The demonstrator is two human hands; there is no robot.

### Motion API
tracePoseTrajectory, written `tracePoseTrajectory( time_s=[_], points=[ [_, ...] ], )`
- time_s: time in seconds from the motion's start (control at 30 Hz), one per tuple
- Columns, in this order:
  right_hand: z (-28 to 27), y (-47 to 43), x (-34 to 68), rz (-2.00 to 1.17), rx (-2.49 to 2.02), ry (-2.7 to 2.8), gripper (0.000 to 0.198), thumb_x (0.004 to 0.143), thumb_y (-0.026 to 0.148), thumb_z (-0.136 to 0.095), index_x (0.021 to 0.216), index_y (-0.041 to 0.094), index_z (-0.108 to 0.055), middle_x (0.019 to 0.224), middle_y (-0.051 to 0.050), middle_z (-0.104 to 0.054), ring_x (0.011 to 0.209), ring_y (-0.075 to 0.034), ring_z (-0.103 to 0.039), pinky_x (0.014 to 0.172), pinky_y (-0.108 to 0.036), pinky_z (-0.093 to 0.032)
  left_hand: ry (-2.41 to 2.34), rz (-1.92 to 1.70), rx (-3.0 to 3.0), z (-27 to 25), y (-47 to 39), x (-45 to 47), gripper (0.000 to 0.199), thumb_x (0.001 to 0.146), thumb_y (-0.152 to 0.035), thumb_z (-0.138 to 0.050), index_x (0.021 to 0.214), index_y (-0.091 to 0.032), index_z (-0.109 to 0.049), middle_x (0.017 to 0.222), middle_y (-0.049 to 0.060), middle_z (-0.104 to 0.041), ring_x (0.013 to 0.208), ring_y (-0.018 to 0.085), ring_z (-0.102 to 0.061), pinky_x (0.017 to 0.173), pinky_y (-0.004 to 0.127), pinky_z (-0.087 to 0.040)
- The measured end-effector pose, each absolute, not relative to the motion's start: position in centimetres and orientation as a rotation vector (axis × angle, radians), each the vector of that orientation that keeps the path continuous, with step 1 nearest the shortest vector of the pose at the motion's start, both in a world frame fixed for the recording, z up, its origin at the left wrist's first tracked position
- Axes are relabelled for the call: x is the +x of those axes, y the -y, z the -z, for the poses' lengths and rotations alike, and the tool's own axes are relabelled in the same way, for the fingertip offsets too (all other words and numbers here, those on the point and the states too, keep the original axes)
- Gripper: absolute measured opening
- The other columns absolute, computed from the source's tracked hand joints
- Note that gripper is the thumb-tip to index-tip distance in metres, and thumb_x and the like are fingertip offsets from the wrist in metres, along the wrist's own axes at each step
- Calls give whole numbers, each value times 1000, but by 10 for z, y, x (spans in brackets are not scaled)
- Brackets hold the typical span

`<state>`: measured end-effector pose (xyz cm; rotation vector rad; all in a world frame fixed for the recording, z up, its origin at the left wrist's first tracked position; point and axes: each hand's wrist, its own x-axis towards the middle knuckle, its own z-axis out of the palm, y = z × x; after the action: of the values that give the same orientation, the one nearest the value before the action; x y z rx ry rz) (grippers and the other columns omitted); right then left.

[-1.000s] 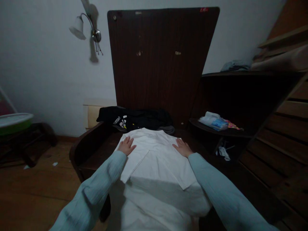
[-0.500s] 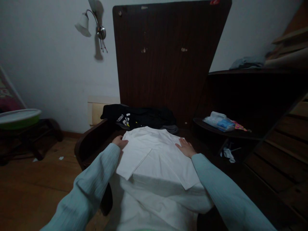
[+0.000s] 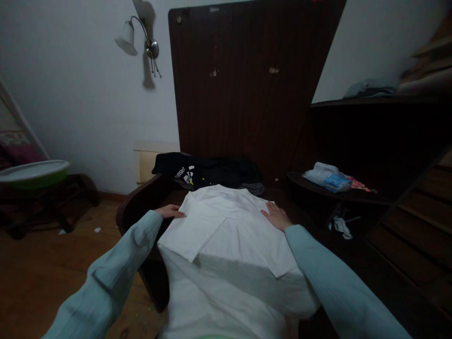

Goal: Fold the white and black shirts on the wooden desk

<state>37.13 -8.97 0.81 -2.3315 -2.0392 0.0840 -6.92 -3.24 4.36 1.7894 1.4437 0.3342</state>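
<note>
A white short-sleeved shirt (image 3: 243,235) lies spread out in front of me, its collar end away from me and its lower part hanging towards me with loose folds. My left hand (image 3: 171,211) is at the shirt's left shoulder edge, fingers stretched out and touching the cloth. On the right shoulder edge my right hand (image 3: 277,216) lies flat, palm down with fingers spread. Both sleeves fan outward over the body of the shirt. Just beyond the collar is a dark bundle of clothing (image 3: 222,170) with a white print.
The shirt lies on a dark wooden seat with a curved armrest (image 3: 136,195). Behind rises a tall dark board (image 3: 243,94). On the right, a corner shelf (image 3: 374,200) bears a plastic packet (image 3: 326,178). A green basin (image 3: 38,176) stands on a stool at left.
The shirt's left sleeve has spread out further to the left, and my left hand has shifted left with its fingers straighter. My right hand stays on the right shoulder.
</note>
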Motion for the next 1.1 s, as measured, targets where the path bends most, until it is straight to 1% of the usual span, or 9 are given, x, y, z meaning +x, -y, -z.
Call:
tracePoseTrajectory(
  time_s=[0.13, 0.23, 0.43, 0.57, 0.7, 0.83, 0.93, 1.03, 1.1],
  points=[
    [-10, 91, 370, -78, -2328, 2034, 61, 86, 47, -18, 135, 12, -24, 144, -9, -17, 131, -20, -14, 104, -39, -17, -1448, -393, 1685, -40, 28, -68, 27, 47, -40, -70, 59, -17, -61, 64, -2, -64, 77, 20, -58, 70, 25, -44],
    [-9, 90, 371, -74, -2337, 2031, 60, 86, 46, -19, 135, 11, -23, 144, -9, -17, 131, -20, -14, 104, -39, -17, -1336, -413, 1635, -39, 25, -72, 29, 45, -41, -73, 56, -17, -61, 62, -1, -64, 74, 19, -59, 71, 26, -44],
    [-6, 88, 373, -82, -2327, 2031, 62, 86, 48, -17, 135, 11, -22, 144, -8, -16, 131, -19, -13, 104, -39, -16, -1242, -408, 1532, -39, 28, -77, 41, 37, -47, -76, 60, -15, -62, 63, 1, -65, 69, 19, -60, 70, 30, -46],
    [-6, 88, 373, -85, -2307, 2032, 62, 86, 48, -17, 135, 11, -23, 144, -8, -15, 131, -19, -13, 104, -39, -16, -1239, -423, 1538, -40, 31, -76, 47, 37, -51, -75, 65, -15, -61, 67, 0, -65, 70, 19, -60, 70, 29, -46],
    [-6, 88, 374, -91, -2304, 2029, 62, 86, 48, -17, 135, 11, -23, 144, -8, -17, 131, -20, -13, 104, -39, -17, -1340, -486, 1581, -41, 33, -72, 52, 35, -53, -74, 68, -15, -59, 65, -1, -63, 72, 19, -60, 67, 28, -46],
    [-6, 88, 373, -102, -2305, 2027, 61, 86, 49, -18, 135, 13, -22, 144, -8, -17, 131, -19, -12, 104, -40, -16, -1353, -552, 1485, -40, 32, -69, 56, 39, -52, -74, 79, -17, -60, 77, 1, -65, 77, 19, -61, 69, 26, -46],
    [-6, 88, 373, -104, -2306, 2020, 62, 86, 50, -17, 135, 13, -23, 144, -9, -17, 131, -20, -12, 104, -39, -15, -1388, -505, 1478, -40, 29, -67, 54, 43, -53, -72, 79, -15, -61, 80, 4, -66, 80, 21, -61, 70, 26, -47],
    [-7, 89, 372, -108, -2300, 2026, 62, 86, 49, -17, 135, 12, -23, 144, -9, -17, 131, -19, -13, 104, -39, -15, -1411, -460, 1609, -44, 28, -61, 52, 45, -50, -70, 82, -15, -61, 84, 4, -66, 86, 23, -60, 73, 26, -47],
    [-7, 89, 372, -105, -2299, 2031, 61, 86, 49, -17, 135, 13, -23, 144, -9, -17, 131, -19, -12, 104, -39, -15, -1430, -479, 1743, -52, 30, -53, 54, 48, -45, -69, 90, -14, -59, 90, 4, -65, 90, 24, -58, 74, 27, -47]
  ],
)
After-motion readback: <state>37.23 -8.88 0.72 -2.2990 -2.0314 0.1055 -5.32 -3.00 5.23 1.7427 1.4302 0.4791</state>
